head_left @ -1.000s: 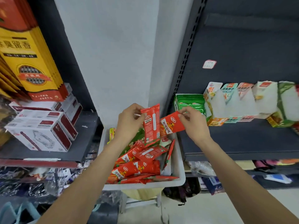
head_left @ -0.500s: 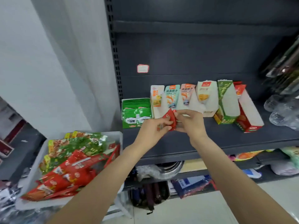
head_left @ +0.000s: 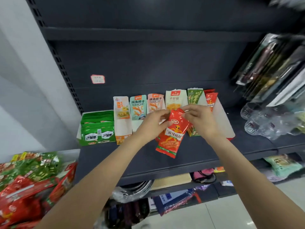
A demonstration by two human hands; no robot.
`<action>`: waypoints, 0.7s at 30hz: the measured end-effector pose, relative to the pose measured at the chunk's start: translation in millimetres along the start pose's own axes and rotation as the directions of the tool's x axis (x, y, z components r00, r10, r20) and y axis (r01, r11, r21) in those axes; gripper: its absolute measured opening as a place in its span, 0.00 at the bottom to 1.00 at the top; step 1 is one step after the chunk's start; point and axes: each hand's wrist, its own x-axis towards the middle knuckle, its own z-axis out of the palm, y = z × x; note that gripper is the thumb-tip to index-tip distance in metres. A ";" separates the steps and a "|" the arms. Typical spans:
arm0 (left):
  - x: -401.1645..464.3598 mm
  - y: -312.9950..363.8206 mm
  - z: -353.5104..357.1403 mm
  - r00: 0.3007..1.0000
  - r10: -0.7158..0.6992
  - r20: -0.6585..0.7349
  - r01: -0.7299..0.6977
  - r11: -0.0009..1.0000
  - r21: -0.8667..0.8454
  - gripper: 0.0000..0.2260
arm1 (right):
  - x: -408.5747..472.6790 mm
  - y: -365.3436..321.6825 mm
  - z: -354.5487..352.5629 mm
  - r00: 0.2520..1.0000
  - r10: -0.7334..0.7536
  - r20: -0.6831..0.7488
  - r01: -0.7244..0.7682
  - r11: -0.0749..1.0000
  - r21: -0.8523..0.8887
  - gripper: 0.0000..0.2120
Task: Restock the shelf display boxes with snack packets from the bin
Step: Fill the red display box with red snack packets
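A small stack of red snack packets (head_left: pixel 172 134) hangs over the dark shelf (head_left: pixel 189 156), held upright by both hands. My left hand (head_left: pixel 151 123) grips the stack's left edge, and my right hand (head_left: pixel 200 120) pinches its top right corner. Behind the hands stands a row of display boxes (head_left: pixel 123 119), several nearly empty. A red box (head_left: pixel 219 118) at the row's right end holds one red packet. The green box (head_left: pixel 97 128) at the left end is full. The bin (head_left: pixel 29 184) of red and green packets sits at lower left.
Clear glassware (head_left: pixel 267 123) stands on the shelf to the right of the boxes, with dark bagged goods (head_left: pixel 272 68) leaning above it. A price tag (head_left: pixel 97 79) is stuck to the back panel. Lower shelves hold mixed packets and a metal bowl (head_left: pixel 137 190).
The view has swung right from the bin to the shelf. Both hands carried the red packets from above the bin to in front of the display boxes and turned them upright.
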 end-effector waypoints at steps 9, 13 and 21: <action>96.2 21.3 48.5 0.999 0.039 0.014 -0.039 0.999 -0.015 0.05 | 56.9 50.0 -59.1 0.978 -0.030 -0.207 0.014 0.997 -0.081 0.10; 135.7 32.4 73.2 1.000 -0.002 -0.019 -0.001 0.988 -0.156 0.07 | 79.6 84.9 -89.2 0.960 0.161 -0.227 -0.121 0.976 0.182 0.12; 211.5 75.8 131.3 1.000 -0.019 0.007 0.020 0.932 -0.363 0.06 | 139.1 111.1 -165.2 0.949 0.120 -0.290 -0.030 0.955 0.296 0.06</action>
